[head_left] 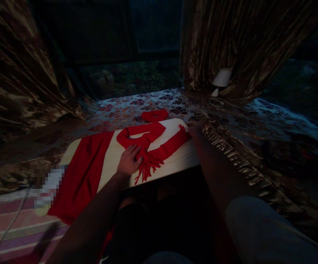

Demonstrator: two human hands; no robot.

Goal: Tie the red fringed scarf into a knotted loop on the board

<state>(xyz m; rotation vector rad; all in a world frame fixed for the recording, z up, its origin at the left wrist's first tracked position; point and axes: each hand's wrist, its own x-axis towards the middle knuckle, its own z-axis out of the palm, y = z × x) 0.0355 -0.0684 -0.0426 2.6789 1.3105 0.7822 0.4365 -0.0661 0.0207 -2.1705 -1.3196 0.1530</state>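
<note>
A red fringed scarf [171,146] lies looped on the pale board [112,165]. My left hand [130,160] rests flat on the scarf beside one fringed end, with its fingers apart. At the board's right edge, my right hand [194,130] is at the scarf's other fringed end; its fingers are too dark and small to make out. A wider red cloth [84,176] is draped across the left part of the board and hangs over the near edge.
Beyond the board, a small folded red piece [154,116] lies on the patterned cover [120,110]. A white lamp [222,77] with a cord stands at the back right by the curtains [203,44]. A striped cloth [7,227] is at the lower left.
</note>
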